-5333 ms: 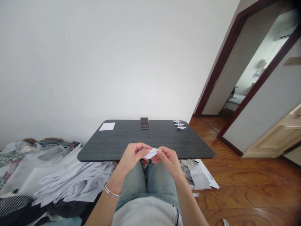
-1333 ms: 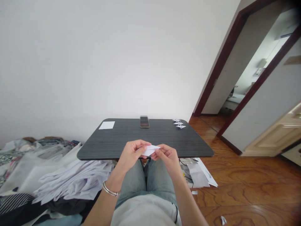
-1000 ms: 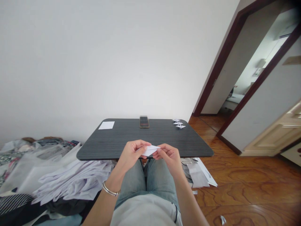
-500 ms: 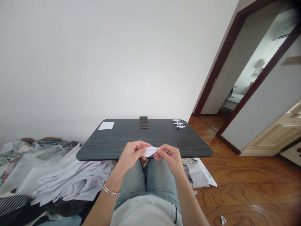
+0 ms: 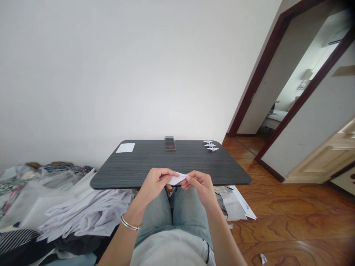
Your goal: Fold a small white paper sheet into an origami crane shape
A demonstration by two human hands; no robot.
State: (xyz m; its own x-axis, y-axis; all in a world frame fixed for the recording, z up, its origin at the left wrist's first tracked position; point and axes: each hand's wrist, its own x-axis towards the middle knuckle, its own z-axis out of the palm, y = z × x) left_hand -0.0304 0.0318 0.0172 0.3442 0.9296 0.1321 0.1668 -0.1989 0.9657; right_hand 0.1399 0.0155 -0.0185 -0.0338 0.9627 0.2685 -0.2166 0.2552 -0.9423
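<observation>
The left hand (image 5: 154, 183) grips one end of a small piece of folded white paper (image 5: 176, 180), thumb on top and fingers behind, while the right hand (image 5: 200, 184) pinches its pointed opposite end. The paper is held on the near side of the smartphone (image 5: 169, 144), roughly in line with it.

Half a second ago the paper showed as a broader, fairly flat diamond. Now its visible face is narrower, a grey strip has appeared along its edge beside the right fingertips, and the left hand sits slightly lower. Whether that strip is a shadow or a turned-up layer is too small to tell. The change suggests the paper is being tilted or bent at the right-hand point, so the folding seems to be at a fine stage, with that crease not yet settled; neither hand has let go.

Farther out, nothing appears to have shifted. The smartphone stands near the far edge of the dark wood-grain surface (image 5: 149, 159). Well to its left lies a flat white sheet of paper (image 5: 125, 147), apparently unfolded; well to its right, three origami cranes (image 5: 210, 145) sit close together in a row. A heap of clothing (image 5: 85, 212) lies farther left of the smartphone, off the surface.
</observation>
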